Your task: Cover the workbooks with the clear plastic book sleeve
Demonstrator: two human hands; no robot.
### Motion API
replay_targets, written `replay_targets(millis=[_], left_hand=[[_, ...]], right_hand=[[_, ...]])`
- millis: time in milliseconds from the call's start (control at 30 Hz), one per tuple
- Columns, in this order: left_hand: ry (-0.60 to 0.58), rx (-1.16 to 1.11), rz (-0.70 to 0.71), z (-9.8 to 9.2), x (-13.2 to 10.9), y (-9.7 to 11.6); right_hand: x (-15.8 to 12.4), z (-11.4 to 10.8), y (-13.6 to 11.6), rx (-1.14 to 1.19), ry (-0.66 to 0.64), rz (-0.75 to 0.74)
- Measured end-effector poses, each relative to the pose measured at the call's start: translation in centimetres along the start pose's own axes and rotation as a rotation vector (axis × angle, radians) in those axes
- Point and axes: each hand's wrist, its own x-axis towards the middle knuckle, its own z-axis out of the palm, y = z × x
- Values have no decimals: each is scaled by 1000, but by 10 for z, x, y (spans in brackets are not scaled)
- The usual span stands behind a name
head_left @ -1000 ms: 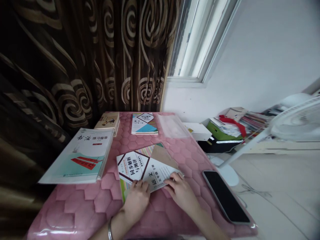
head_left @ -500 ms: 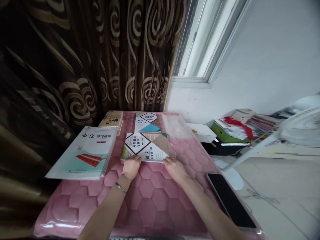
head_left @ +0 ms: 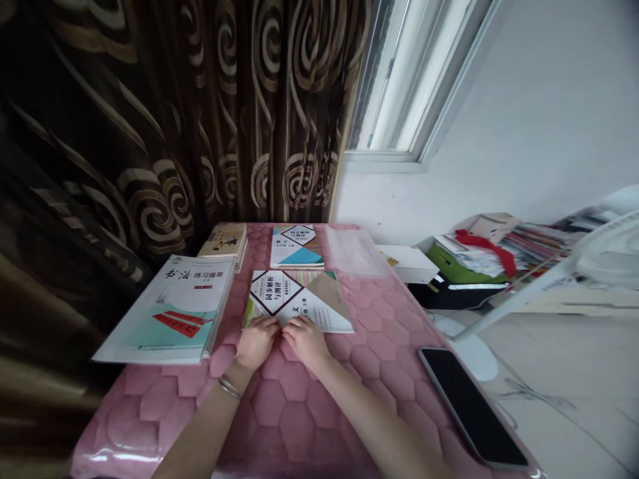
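A workbook [head_left: 319, 299] with a white, brown and striped cover lies flat on the pink table cover, its spine side toward me. My left hand [head_left: 258, 339], with a silver bracelet at the wrist, is closed on its near edge by the left corner. Right beside it, my right hand [head_left: 303, 338] has its fingers bent over the same edge, closed on the book. The thumbs are mostly hidden. Just behind lies a second workbook [head_left: 297, 249] with a blue triangle on its cover. To the left rests a stack of larger books [head_left: 170, 306], topped by a calligraphy practice book.
A tan-covered book stack [head_left: 224, 241] stands at the back left. A clear plastic sheet [head_left: 357, 251] lies at the back right, and a tablet [head_left: 472, 406] near the right edge. Beyond that edge are a white fan [head_left: 529, 293] and a white box [head_left: 412, 264]. A patterned curtain [head_left: 224, 100] hangs behind.
My right hand has slid left along the workbook's near edge, from the right corner to beside my left hand. My left hand stays near the left corner. The view has shifted slightly.
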Motion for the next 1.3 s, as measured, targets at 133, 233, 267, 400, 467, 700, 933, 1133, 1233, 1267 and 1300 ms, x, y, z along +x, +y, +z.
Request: replay_targets(millis=[133, 233, 267, 400, 467, 700, 933, 1133, 1233, 1267, 1300], left_hand=[[33, 53, 0, -8, -9, -15], [66, 65, -18, -12, -21, -30], [78, 65, -28, -13, -25, -34], [134, 128, -156, -13, -37, -43], [126, 157, -210, -14, -39, -43], [64, 103, -277, -18, -36, -37], [11, 145, -413, -26, -26, -30], [-196, 299, -516, -43, 1, -20], [-235, 275, -544, -39, 21, -18], [-245, 265, -559, -36, 28, -18], [-255, 255, -574, -31, 36, -17]], right_hand=[[-17, -13, 32, 48, 68, 54], [-44, -30, 69, 38, 94, 101], [-53, -34, 80, 28, 112, 129], [-79, -40, 119, -7, 123, 171], [-85, -40, 129, -40, 101, 143], [-85, -47, 126, -330, -89, 24], [-89, -54, 105, -459, -67, -40], [-122, -51, 47, -482, 36, -158], [-132, -35, 3, -438, 118, -172], [-132, -27, -12, -405, 148, -166], [-130, -18, -27, -375, 179, -164]])
